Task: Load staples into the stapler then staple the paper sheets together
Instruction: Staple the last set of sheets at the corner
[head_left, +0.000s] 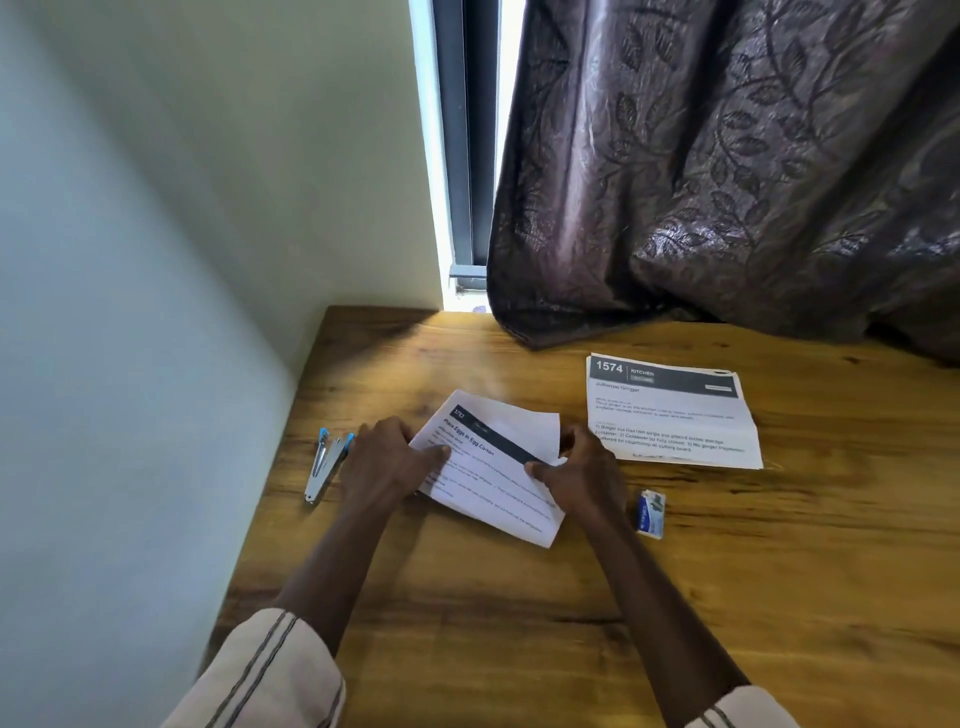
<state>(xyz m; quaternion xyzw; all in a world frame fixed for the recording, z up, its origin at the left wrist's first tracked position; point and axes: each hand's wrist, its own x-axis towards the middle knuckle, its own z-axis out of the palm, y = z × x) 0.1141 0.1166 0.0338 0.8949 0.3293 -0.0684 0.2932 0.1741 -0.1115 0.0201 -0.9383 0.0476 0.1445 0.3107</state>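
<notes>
**While the stapler lies splayed at the left edge, both hands are on the sheets**

Because the left hand (382, 460) and the right hand (584, 470) each pinch a side of the sheets (493, 486), neither is free for a tool. The thumbs lie on top and the fingers are curled at the paper's edges. The sheets sit skewed on the desk (467, 597), between its left edge and its middle.

The stapler (317, 466) lies just beside the left hand, on its outer side, close to the desk's left edge. Its two arms are spread in a narrow V. The hinge points toward the person and the blue tips toward the far edge, so its long axis runs near to far. The left hand is clearly the nearer one.

The staple box (651, 512) lies on the opposite side, just beside the right hand. A printed stack (672, 415) rests beyond it toward the far right.

Whether staples already sit in the channel is too small to tell. If not, the next move probably needs the right hand to go to the box and the left to the stapler.
</notes>
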